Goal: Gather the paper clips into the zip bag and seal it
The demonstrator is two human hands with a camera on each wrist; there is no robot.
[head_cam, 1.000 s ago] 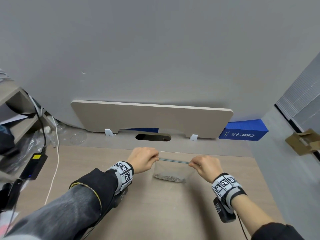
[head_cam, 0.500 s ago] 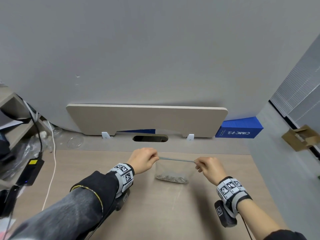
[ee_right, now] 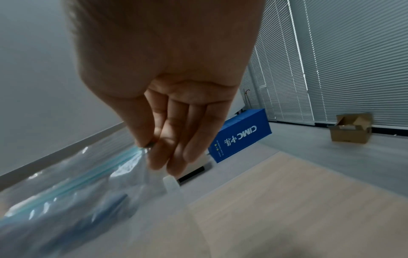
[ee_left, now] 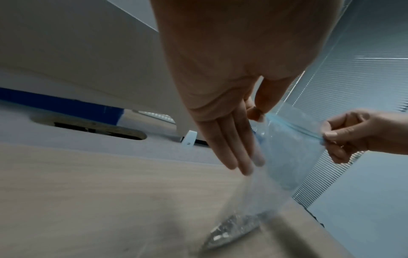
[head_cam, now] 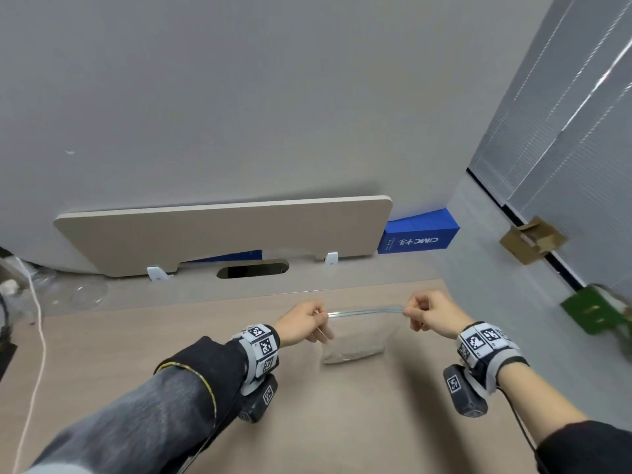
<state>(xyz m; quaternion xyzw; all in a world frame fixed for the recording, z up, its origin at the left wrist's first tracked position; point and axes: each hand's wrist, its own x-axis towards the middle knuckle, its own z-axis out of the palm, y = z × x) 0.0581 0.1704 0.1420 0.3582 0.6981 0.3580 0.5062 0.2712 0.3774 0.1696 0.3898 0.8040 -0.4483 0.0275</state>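
Note:
A clear zip bag (head_cam: 359,331) with a blue zip strip hangs upright above the wooden desk (head_cam: 136,354), stretched between both hands. My left hand (head_cam: 309,321) pinches the strip's left end between thumb and forefinger, its other fingers straight against the bag. My right hand (head_cam: 425,313) pinches the right end. A heap of silver paper clips (ee_left: 234,228) lies in the bottom of the zip bag (ee_left: 287,157). In the right wrist view the zip bag (ee_right: 73,185) runs away from my right hand (ee_right: 152,148) toward the lower left.
A beige panel (head_cam: 222,234) stands along the desk's back edge over a cable slot (head_cam: 253,270). A blue box (head_cam: 419,236) sits on the floor at right, with a cardboard box (head_cam: 531,239) and a green item (head_cam: 595,311) farther right. A white cable (head_cam: 37,336) runs down the desk's left side.
The view has swung left, so the hands and bag now sit right of centre. My right hand has moved outward, pulling the zip strip longer and tauter. Both pinches hold.

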